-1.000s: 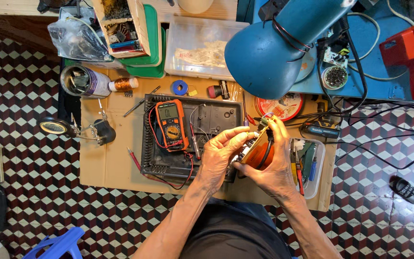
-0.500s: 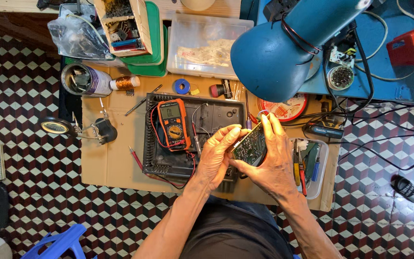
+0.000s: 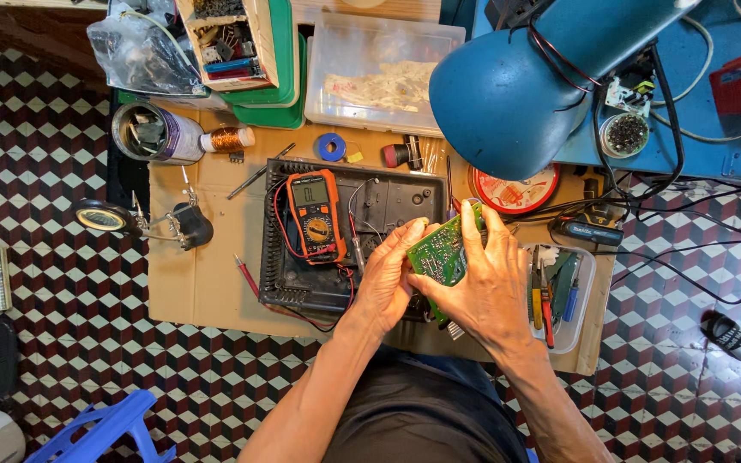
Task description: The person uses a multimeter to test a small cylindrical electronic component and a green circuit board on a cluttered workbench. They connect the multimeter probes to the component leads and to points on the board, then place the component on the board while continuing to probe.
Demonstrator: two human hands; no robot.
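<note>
Both my hands hold a green circuit board (image 3: 438, 252) above the cardboard-covered workbench (image 3: 207, 274). My left hand (image 3: 390, 276) grips its left edge with the fingers curled under. My right hand (image 3: 484, 283) wraps its right side, fingers reaching over the top edge. The board's flat green face is turned up toward me. Just to the left, an orange multimeter (image 3: 317, 214) lies on a black plastic casing (image 3: 302, 279), with red and black probe leads trailing around it.
A blue desk lamp (image 3: 516, 86) hangs over the bench's right side. A clear tray of hand tools (image 3: 559, 291) sits right of my hands. A clear box (image 3: 379, 77), green bins, a tin, a copper wire spool (image 3: 231, 138) and a magnifier stand (image 3: 130, 221) lie behind and left.
The board has been turned over in my hands: an orange-rimmed edge showed a second ago, and its green face is now turned up. My hands stayed in the same spot.
</note>
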